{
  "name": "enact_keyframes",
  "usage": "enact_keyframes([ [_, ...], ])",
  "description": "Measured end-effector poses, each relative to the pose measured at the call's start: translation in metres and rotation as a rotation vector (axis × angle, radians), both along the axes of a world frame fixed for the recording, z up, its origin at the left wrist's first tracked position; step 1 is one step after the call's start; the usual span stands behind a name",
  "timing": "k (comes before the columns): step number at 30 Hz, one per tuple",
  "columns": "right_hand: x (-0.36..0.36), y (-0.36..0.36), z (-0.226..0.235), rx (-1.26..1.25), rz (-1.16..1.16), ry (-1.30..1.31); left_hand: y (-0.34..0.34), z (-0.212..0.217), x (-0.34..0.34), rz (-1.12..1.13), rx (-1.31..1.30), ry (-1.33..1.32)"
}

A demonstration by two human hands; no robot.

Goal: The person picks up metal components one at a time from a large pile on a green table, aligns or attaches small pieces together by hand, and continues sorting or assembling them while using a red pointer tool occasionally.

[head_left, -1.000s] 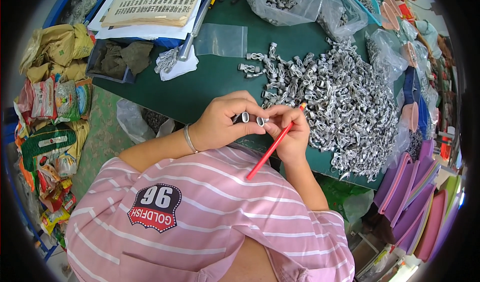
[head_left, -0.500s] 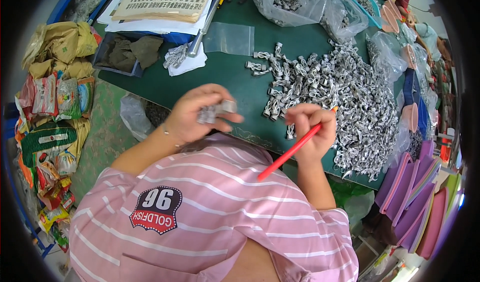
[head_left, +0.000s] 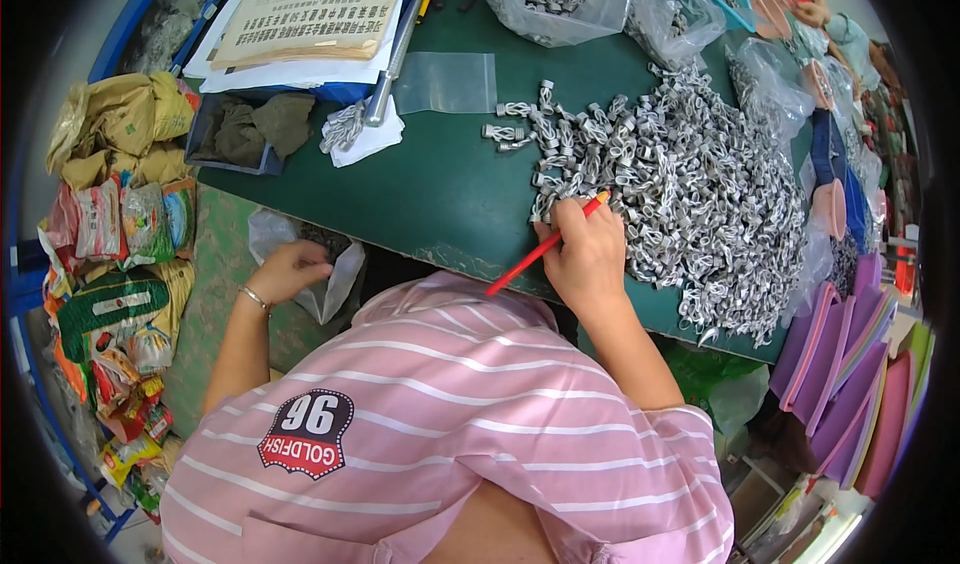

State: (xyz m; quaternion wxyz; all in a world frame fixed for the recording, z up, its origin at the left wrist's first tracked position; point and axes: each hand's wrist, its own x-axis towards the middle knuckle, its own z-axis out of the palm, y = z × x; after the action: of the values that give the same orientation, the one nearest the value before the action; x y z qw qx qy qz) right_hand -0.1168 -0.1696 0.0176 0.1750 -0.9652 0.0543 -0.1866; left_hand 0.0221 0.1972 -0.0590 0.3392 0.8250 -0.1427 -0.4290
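Note:
My right hand (head_left: 588,256) is closed around a slim red pen-like stick (head_left: 522,268) with an orange tip. Its fingertips rest at the near left edge of a large heap of small silvery metal caps with wire loops (head_left: 690,204), on the green table (head_left: 430,199). Whether a metal piece is also in those fingers is hidden. My left hand (head_left: 290,272) is below the table's near edge, at the mouth of a clear plastic bag (head_left: 342,286) with dark small bits inside. Its fingers are curled together, and what they hold, if anything, does not show.
A small bin of grey-brown lumps (head_left: 200,136), printed papers (head_left: 310,14), a metal tube (head_left: 384,94) and a flat zip bag (head_left: 450,82) lie farther back. Filled plastic bags (head_left: 590,14) stand behind the heap. Bright packages (head_left: 120,219) are at left, purple foam sheets (head_left: 810,364) at right.
My left hand, which held several metal caps above the table edge, has moved left and down to the plastic bag. My right hand has moved left to the heap's edge with the red stick.

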Motion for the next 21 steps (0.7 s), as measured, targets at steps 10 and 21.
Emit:
enact_keyframes([
  [10, -0.012, 0.005, 0.006, 1.457, 0.142, -0.010, -0.199, 0.085, -0.025, 0.035, -0.765, 0.417],
  [21, -0.019, -0.005, -0.007, 1.308, 0.213, -0.411, -0.225, 0.088, -0.047, -0.116, -1.029, -0.124],
])
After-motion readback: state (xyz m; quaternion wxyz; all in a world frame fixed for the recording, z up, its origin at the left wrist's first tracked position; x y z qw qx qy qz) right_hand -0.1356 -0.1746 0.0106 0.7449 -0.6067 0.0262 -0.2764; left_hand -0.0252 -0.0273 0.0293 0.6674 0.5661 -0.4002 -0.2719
